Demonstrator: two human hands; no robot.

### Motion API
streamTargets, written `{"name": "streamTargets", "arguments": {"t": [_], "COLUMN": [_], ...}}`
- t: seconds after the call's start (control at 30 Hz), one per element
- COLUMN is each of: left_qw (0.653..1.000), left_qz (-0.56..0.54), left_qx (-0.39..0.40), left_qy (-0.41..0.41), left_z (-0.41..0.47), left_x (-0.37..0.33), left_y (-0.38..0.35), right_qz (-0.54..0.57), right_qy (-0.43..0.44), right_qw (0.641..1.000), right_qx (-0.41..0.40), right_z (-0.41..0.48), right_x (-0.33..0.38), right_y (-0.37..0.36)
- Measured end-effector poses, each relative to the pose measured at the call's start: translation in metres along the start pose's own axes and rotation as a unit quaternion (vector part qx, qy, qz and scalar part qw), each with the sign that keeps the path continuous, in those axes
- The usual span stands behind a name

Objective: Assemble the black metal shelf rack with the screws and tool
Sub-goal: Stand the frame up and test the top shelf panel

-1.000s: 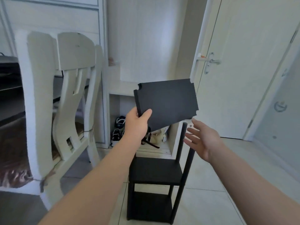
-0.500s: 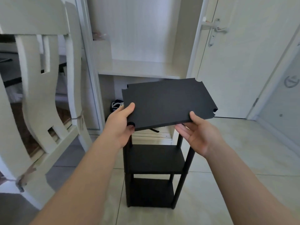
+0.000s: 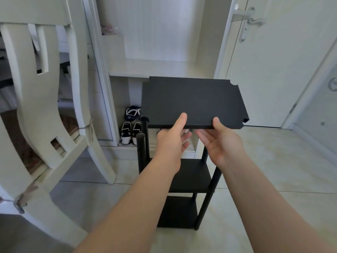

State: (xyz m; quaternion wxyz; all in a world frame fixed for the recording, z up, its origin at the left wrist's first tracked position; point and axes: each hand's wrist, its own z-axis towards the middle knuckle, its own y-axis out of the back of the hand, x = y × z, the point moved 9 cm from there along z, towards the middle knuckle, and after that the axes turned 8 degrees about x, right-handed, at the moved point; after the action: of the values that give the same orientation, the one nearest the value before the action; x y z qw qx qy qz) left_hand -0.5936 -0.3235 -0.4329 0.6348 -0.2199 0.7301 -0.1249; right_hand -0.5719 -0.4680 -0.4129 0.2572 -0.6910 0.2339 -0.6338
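Top-shelf stage here. The black rack (image 3: 189,177) stands on the tiled floor (image 3: 273,179) with 2 shelves already fitted, and the loose shelf panel (image 3: 193,101) is held roughly level in the air above it, just off to the right of the 2 left post tops (image 3: 140,137).

Both hands are on the panel's near edge. The left hand (image 3: 171,143) pinches it with the thumb on top and the fingers tucked underneath. The right hand (image 3: 221,143) does the same, thumb on top and palm turned up below.

My guess at the next move: shift the panel left and a bit toward the body until its notched corners sit over the posts, then lower it flat so all the corners seat together. If it drops tilted, one corner probably hangs up on a post. The right posts are mostly hidden behind the hands and panel, so lining up that side will be by feel.

No screws or tool in sight, so fastening comes after. There's a white chair (image 3: 45,106) close on the left, so watch the elbow.
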Motion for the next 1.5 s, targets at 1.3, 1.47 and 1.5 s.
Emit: {"name": "streamTargets", "arguments": {"t": [1.3, 1.47, 1.5], "left_qw": [0.995, 0.994, 0.994], "left_qz": [0.016, 0.016, 0.016], "left_qx": [-0.096, -0.101, -0.102], "left_qy": [0.035, 0.037, 0.035], "left_z": [0.023, 0.023, 0.023], "left_x": [0.019, 0.018, 0.017], "left_y": [0.039, 0.039, 0.039], "right_qz": [-0.08, -0.099, -0.098], "right_qy": [-0.083, -0.078, -0.078], "right_qw": [0.992, 0.991, 0.991], "right_qx": [-0.049, -0.046, -0.043], "right_z": [0.009, 0.011, 0.011], "right_x": [-0.039, -0.036, -0.036], "right_y": [0.007, 0.006, 0.006]}}
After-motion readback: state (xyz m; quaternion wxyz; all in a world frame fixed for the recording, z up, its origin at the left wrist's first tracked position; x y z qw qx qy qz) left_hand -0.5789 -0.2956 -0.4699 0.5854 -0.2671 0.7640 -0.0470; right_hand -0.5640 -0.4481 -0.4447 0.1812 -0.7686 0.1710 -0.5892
